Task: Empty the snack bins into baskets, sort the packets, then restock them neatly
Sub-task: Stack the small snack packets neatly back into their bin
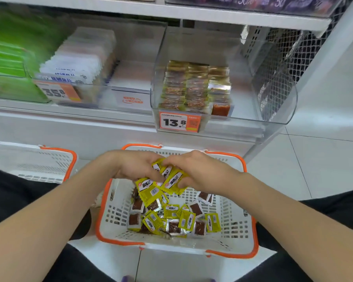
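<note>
A white basket [236, 228] with an orange rim sits on the floor between my knees. Several loose yellow snack packets [172, 219] lie in its bottom, some showing a brown window. Above the basket's far half, my left hand [135, 164] and my right hand [200, 169] together hold a bunch of yellow packets [170, 180], fingers curled round them. On the shelf above, a clear bin [269, 110] with a 13.8 price tag holds neat rows of the same packets [196, 86].
A second white basket [67, 159] with an orange rim stands on the floor to the left. On the shelf, a clear bin of white packets [77, 66] carries a 35.8 tag, and green packets [6, 58] sit at far left. White floor tiles lie to the right.
</note>
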{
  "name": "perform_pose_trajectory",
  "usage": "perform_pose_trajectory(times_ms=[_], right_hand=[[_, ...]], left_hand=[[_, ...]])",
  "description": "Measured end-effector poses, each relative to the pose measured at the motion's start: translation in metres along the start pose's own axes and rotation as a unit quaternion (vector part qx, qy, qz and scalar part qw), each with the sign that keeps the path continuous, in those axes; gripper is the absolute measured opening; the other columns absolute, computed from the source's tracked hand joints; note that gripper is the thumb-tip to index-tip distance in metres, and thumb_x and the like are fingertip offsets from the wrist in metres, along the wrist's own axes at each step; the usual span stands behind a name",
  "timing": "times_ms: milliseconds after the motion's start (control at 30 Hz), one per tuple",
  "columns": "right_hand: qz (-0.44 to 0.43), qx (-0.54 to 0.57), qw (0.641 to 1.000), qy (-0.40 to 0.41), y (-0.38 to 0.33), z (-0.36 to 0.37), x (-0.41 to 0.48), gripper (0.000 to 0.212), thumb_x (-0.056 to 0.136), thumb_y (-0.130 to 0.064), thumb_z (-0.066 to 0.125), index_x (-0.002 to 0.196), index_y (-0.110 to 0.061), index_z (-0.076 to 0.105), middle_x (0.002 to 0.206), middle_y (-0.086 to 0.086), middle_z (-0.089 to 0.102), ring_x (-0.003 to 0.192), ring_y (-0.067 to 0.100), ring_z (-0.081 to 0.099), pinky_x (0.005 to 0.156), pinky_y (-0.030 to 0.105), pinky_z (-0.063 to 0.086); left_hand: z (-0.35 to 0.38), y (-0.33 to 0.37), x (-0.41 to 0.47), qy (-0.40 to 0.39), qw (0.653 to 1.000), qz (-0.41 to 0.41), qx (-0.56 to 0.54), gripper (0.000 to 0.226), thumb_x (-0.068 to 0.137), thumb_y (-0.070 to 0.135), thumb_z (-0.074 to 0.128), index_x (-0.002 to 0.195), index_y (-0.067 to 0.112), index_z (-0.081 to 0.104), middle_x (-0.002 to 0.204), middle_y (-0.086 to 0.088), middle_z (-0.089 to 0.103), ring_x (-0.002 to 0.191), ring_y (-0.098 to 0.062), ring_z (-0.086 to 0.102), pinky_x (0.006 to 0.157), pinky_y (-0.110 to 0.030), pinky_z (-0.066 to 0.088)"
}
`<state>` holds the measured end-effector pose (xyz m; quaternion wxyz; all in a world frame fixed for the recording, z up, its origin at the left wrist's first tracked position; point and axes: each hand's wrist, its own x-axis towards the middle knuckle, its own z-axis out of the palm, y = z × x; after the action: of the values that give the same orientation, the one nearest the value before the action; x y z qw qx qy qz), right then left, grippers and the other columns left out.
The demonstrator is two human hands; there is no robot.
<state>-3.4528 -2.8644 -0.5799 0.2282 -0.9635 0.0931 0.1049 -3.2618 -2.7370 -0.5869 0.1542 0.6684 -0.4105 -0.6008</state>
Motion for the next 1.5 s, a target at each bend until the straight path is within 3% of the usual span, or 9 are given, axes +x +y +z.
perform_pose_trajectory(times_ms=[200, 367, 533, 667, 800, 933, 1100, 1267, 1500], right_hand=[[0.001, -0.039, 0.991, 0.13, -0.017, 0.011, -0.007, 0.079, 0.086, -0.034, 0.084, 0.15, -0.038, 0.038, 0.125, -0.008, 0.044, 0.103, 0.022, 0.057, 0.08, 0.038, 0.049], [0.079, 0.044, 0.976, 0.196, -0.013, 0.015, -0.006, 0.076, 0.088, -0.027, 0.083, 0.149, -0.033, 0.038, 0.123, 0.003, 0.066, 0.111, 0.028, 0.061, 0.089, 0.044, 0.052], [0.103, 0.029, 0.981, 0.16, -0.002, -0.008, -0.013, 0.07, 0.091, -0.024, 0.08, 0.149, -0.032, 0.041, 0.117, 0.003, 0.069, 0.109, 0.029, 0.064, 0.081, 0.039, 0.048], [-0.014, -0.12, 0.988, 0.093, -0.014, -0.014, -0.019, 0.088, 0.084, 0.0, 0.076, 0.148, -0.036, 0.027, 0.115, -0.001, 0.06, 0.091, 0.03, 0.066, 0.065, 0.04, 0.048], [0.0, -0.188, 0.981, 0.051, -0.03, -0.011, -0.022, 0.1, 0.065, 0.021, 0.066, 0.146, -0.028, 0.033, 0.127, 0.005, 0.033, 0.085, 0.029, 0.064, 0.047, 0.036, 0.037], [0.01, -0.22, 0.973, 0.074, -0.021, -0.007, -0.013, 0.063, 0.079, 0.01, 0.07, 0.128, -0.022, 0.046, 0.127, 0.002, 0.048, 0.085, 0.03, 0.066, 0.056, 0.04, 0.04], [0.179, -0.008, 0.972, 0.15, 0.002, -0.013, -0.012, 0.035, 0.092, -0.032, 0.079, 0.117, -0.023, 0.057, 0.104, 0.003, 0.07, 0.098, 0.03, 0.065, 0.071, 0.04, 0.051], [0.183, 0.262, 0.942, 0.101, 0.006, -0.021, -0.017, 0.046, 0.084, -0.032, 0.088, 0.118, -0.039, 0.056, 0.105, -0.005, 0.069, 0.09, 0.02, 0.068, 0.075, 0.042, 0.059], [0.165, 0.206, 0.962, 0.064, 0.002, -0.003, -0.014, 0.065, 0.09, -0.03, 0.082, 0.143, -0.039, 0.047, 0.132, -0.006, 0.06, 0.107, 0.012, 0.064, 0.081, 0.028, 0.049]], left_hand=[[0.001, 0.003, -0.008, 0.054, 0.995, 0.069, 0.045, 0.01, 0.103, 0.037, 0.064, 0.11, 0.034, 0.07, 0.077, -0.002, 0.06, 0.064, -0.017, 0.05, 0.062, -0.034, 0.043], [0.006, 0.001, -0.016, 0.015, 0.989, 0.072, -0.132, 0.024, 0.107, 0.018, 0.058, 0.13, 0.018, 0.066, 0.125, -0.01, 0.074, 0.115, -0.031, 0.071, 0.097, -0.048, 0.057], [0.008, 0.0, -0.012, 0.061, 0.975, 0.089, -0.192, 0.028, 0.106, 0.006, 0.056, 0.132, 0.014, 0.065, 0.127, -0.015, 0.073, 0.118, -0.037, 0.069, 0.101, -0.052, 0.056], [0.01, -0.001, -0.005, 0.064, 0.996, 0.052, -0.017, 0.023, 0.103, 0.03, 0.065, 0.125, 0.023, 0.066, 0.118, 0.002, 0.073, 0.102, -0.018, 0.072, 0.092, -0.042, 0.056], [0.016, 0.001, 0.0, 0.041, 0.997, 0.035, 0.061, 0.042, 0.099, 0.036, 0.065, 0.139, 0.034, 0.054, 0.143, 0.014, 0.058, 0.125, -0.006, 0.057, 0.117, -0.04, 0.045], [0.012, -0.005, 0.003, 0.029, 0.998, 0.055, 0.015, 0.029, 0.098, 0.035, 0.071, 0.125, 0.025, 0.068, 0.114, 0.003, 0.07, 0.099, -0.022, 0.063, 0.084, -0.043, 0.051], [0.008, -0.014, 0.011, 0.152, 0.98, 0.056, -0.112, 0.033, 0.096, 0.019, 0.076, 0.127, 0.028, 0.068, 0.118, 0.004, 0.077, 0.108, -0.022, 0.074, 0.101, -0.049, 0.057], [0.017, -0.003, 0.011, 0.261, 0.959, 0.095, -0.049, 0.01, 0.092, 0.023, 0.08, 0.1, 0.02, 0.074, 0.083, 0.002, 0.076, 0.07, -0.015, 0.07, 0.065, -0.038, 0.057], [0.037, 0.024, 0.007, 0.223, 0.94, 0.106, -0.236, 0.038, 0.107, 0.038, 0.055, 0.109, 0.005, 0.073, 0.099, -0.011, 0.08, 0.092, -0.026, 0.079, 0.073, -0.035, 0.065]])
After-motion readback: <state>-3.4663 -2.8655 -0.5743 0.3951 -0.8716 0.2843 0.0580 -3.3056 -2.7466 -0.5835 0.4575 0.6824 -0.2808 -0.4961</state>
